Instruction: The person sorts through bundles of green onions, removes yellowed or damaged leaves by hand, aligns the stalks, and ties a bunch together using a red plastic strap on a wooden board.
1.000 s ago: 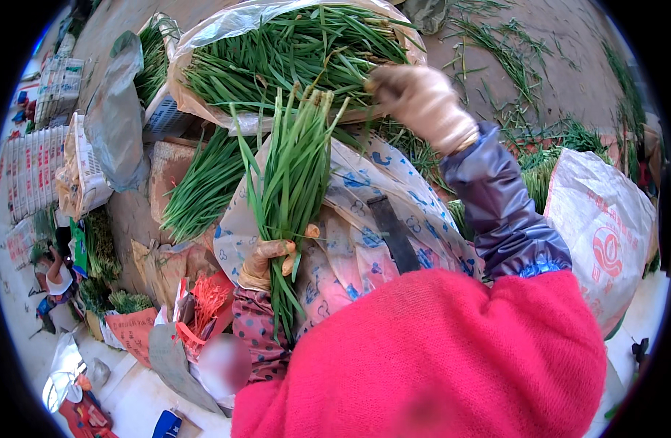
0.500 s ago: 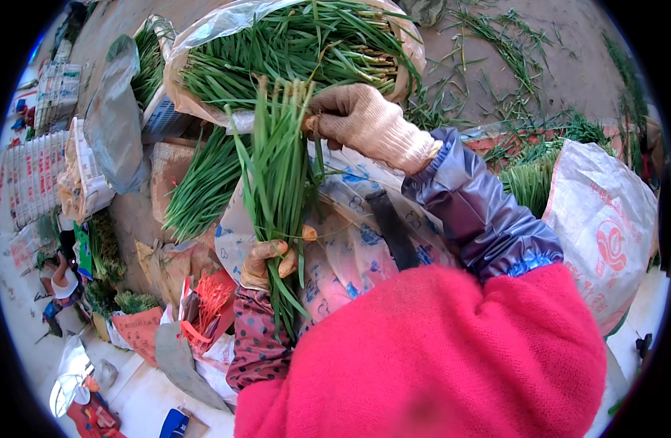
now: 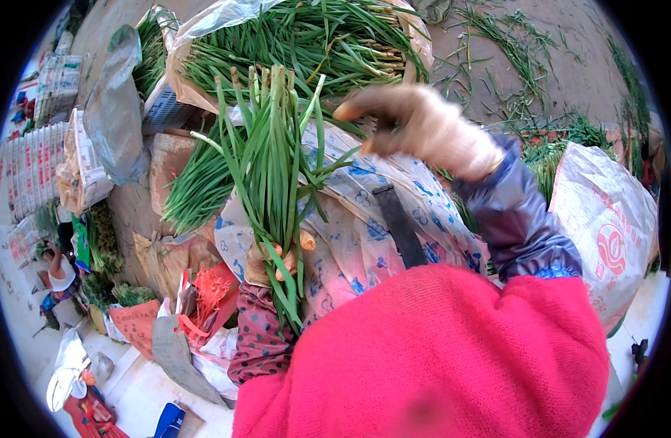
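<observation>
My left hand [image 3: 261, 264], in a glove with bare-looking fingertips, is closed round the lower leafy part of a bunch of chives [image 3: 273, 160]. The bunch stands upright, pale cut ends up, leaf tips hanging below the hand. Several stalks splay out to its sides. My right hand [image 3: 423, 124], in a beige knit glove with uncovered fingertips, hovers right of the bunch, apart from it. It is blurred, but thumb and forefinger show spread with nothing between them. Beneath lies a patterned plastic apron [image 3: 357, 212] over my lap, with a dark strap [image 3: 399, 226] on it.
A lined container [image 3: 193, 80] heaped with chives stands ahead. Another pile of chives [image 3: 200, 186] lies left of my bunch. A white woven sack [image 3: 602, 233] sits at right. Red plastic strands [image 3: 211, 296] lie at lower left; loose leaves litter the floor [image 3: 489, 95]. Another person [image 3: 61, 277] is far left.
My right hand has moved right, away from the bunch's stem ends, and its fingers have parted. The stalks at the top have spread wider. My left hand keeps its hold.
</observation>
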Demonstrator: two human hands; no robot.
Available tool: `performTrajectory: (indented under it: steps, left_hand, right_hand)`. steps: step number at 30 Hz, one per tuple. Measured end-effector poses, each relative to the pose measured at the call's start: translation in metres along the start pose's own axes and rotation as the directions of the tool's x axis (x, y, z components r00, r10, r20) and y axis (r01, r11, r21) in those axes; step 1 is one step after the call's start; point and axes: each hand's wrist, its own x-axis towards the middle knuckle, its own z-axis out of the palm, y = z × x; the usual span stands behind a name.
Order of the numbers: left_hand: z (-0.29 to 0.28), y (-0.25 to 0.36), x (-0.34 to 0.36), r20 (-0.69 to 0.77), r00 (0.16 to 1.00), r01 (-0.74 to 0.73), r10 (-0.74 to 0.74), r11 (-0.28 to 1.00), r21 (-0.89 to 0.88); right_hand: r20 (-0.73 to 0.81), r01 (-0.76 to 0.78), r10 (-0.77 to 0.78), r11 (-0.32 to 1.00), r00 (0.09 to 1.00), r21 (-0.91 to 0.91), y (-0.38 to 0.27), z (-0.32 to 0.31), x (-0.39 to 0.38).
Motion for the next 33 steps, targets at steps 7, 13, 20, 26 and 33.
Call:
performTrajectory:
  steps: [7,13,20,26,33]
  left_hand:
    - [0.032,0.004,0.015,-0.03,0.998,-0.055,0.057,0.994,0.09]
    - [0.024,0.001,0.008,-0.038,0.999,0.005,-0.004,1.0,0.03]
    - [0.027,0.004,0.003,-0.13,0.99,0.071,-0.048,0.981,0.179]
    - [0.024,0.002,0.004,-0.131,0.949,0.302,-0.285,0.944,0.132]
    - [0.037,0.0,0.01,-0.129,0.915,0.4,-0.383,0.903,0.16]
  right_hand:
    - [0.013,0.08,-0.082,0.991,0.997,0.105,0.007,0.083,0.02]
    - [0.201,0.006,0.005,0.999,0.979,-0.054,0.003,0.059,0.015]
    - [0.24,0.405,-0.327,0.697,0.914,-0.592,0.04,-0.021,0.018]
    - [0.269,0.322,-0.179,0.449,0.946,-0.834,0.053,-0.075,0.01]
    - [0.026,0.152,-0.253,0.494,0.967,-0.856,0.117,-0.135,-0.014]
